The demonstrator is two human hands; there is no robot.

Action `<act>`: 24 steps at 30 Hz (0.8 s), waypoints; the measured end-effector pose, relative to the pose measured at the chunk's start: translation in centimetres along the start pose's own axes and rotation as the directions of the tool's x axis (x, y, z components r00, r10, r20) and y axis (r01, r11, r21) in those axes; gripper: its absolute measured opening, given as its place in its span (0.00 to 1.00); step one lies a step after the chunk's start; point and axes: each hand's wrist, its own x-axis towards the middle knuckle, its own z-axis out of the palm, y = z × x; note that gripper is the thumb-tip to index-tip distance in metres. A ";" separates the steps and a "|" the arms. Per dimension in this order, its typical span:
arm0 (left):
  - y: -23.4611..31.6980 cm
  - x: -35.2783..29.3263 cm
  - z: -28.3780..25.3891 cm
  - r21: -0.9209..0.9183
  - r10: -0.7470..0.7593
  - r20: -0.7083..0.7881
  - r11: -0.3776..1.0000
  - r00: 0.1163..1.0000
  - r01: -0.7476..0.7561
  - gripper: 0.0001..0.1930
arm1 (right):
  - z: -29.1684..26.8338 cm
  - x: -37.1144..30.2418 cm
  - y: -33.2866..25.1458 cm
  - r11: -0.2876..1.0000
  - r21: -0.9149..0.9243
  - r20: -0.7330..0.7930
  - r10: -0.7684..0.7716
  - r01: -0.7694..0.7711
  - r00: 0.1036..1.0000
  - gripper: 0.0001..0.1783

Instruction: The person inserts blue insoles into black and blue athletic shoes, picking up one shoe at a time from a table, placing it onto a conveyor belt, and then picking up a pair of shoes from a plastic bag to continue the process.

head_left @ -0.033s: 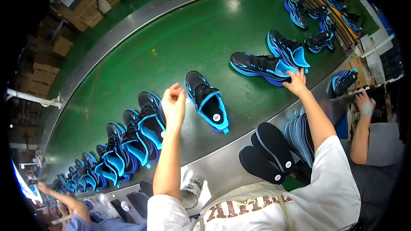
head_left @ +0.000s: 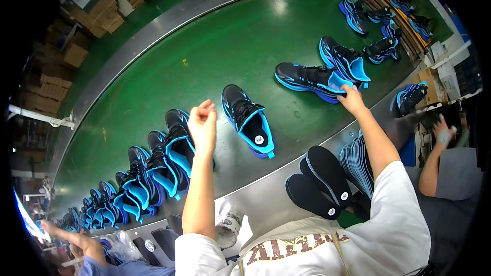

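Right hand [head_left: 354, 102] at black-and-blue sneaker [head_left: 303, 77]

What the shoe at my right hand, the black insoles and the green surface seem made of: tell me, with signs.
Shoe: probably synthetic upper, low sheen; its thick blue sole's moulded look suggests foam or rubber.
Black insoles: likely fabric-faced foam, judging by the matt, even face.
Green surface: perhaps plastic-coated belting or painted sheet; it's smooth, with soft glare.

Cardboard boxes [head_left: 105, 16] stacked at 10 o'clock. White bar [head_left: 38, 116] at 9, bright panel [head_left: 29, 220] at 8. Brown carton [head_left: 432, 85] just above 3.
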 end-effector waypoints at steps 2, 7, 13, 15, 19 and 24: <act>1.6 -0.6 -0.8 -0.244 -0.064 -0.050 0.968 0.997 0.050 0.08 | 1.3 -1.1 -1.4 0.975 0.089 -0.129 -0.190 0.202 0.973 0.16; 2.7 -3.3 3.4 -0.205 -0.025 0.097 0.978 0.995 0.044 0.14 | 5.0 -7.6 -8.0 0.839 0.375 -0.087 -0.391 0.394 0.916 0.18; -0.2 -3.9 12.0 0.570 0.206 0.525 0.636 0.826 -0.521 0.32 | 3.7 -19.0 -7.1 0.915 0.170 -0.159 -0.341 0.366 0.926 0.33; -1.2 -2.9 13.7 0.649 0.182 0.627 0.416 0.757 -0.637 0.34 | 4.4 -23.4 -3.2 0.968 0.004 -0.019 -0.249 0.249 0.968 0.34; -3.4 -0.4 16.1 0.655 0.091 0.675 0.383 0.732 -0.652 0.33 | 3.0 -29.4 0.2 0.990 0.116 0.130 -0.093 0.078 0.987 0.33; -2.7 1.4 16.4 0.693 -0.118 0.420 0.682 0.900 -0.234 0.26 | -0.5 -30.8 1.0 0.974 0.223 0.032 -0.053 0.045 0.998 0.23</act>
